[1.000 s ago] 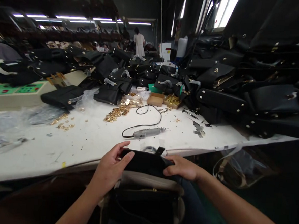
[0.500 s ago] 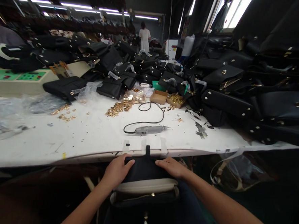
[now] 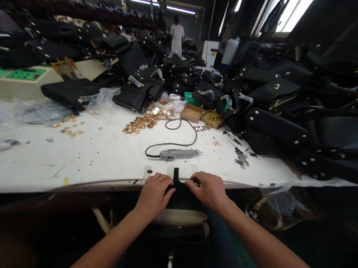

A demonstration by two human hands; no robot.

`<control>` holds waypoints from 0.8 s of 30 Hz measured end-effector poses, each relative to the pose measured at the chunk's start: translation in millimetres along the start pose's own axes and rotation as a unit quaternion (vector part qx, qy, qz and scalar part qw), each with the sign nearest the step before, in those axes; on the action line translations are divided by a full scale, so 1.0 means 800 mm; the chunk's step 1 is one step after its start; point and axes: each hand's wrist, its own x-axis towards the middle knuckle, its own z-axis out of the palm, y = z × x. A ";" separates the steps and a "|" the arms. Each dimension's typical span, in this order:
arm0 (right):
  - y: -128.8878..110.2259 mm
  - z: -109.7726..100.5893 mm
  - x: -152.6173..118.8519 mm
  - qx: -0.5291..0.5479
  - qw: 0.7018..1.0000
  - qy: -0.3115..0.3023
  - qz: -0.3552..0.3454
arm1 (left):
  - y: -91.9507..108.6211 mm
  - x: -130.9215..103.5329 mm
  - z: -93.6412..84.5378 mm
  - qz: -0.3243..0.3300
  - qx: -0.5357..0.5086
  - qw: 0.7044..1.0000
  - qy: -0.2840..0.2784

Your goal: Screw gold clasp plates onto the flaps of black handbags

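A black handbag (image 3: 179, 200) rests on my lap, its flap lifted toward the table edge and its pale lining showing below. A narrow black strap tab (image 3: 176, 174) sticks up from the flap's far edge onto the tabletop. My left hand (image 3: 157, 191) pinches the flap edge just left of the tab, fingers bent over it. On the other side, my right hand (image 3: 207, 188) grips the same edge between thumb and curled fingers. Beyond the tab, a grey electric screwdriver (image 3: 177, 154) lies on the table with its bit pointing right.
The white table (image 3: 104, 157) carries loose gold hardware (image 3: 140, 124), a cardboard box (image 3: 191, 112) and a box of small gold parts (image 3: 212, 118). Metal plates (image 3: 241, 158) lie at right. Black bags (image 3: 276, 128) are heaped behind. A person (image 3: 177, 35) stands far back.
Both hands have moved inward along the flap edge toward the strap tab, the left one moving right and the fingers bending more. The camera view has shifted slightly.
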 end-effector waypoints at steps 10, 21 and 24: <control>-0.008 0.021 0.080 0.396 0.888 -0.228 0.046 | -0.013 0.024 0.021 -0.154 -0.109 0.981 0.051; -0.013 0.015 0.071 0.404 0.894 -0.191 0.031 | -0.002 0.032 0.013 -0.219 -0.069 0.973 0.028; -0.020 0.023 0.071 0.378 0.913 -0.150 0.021 | -0.002 0.030 0.013 -0.217 -0.076 0.973 0.028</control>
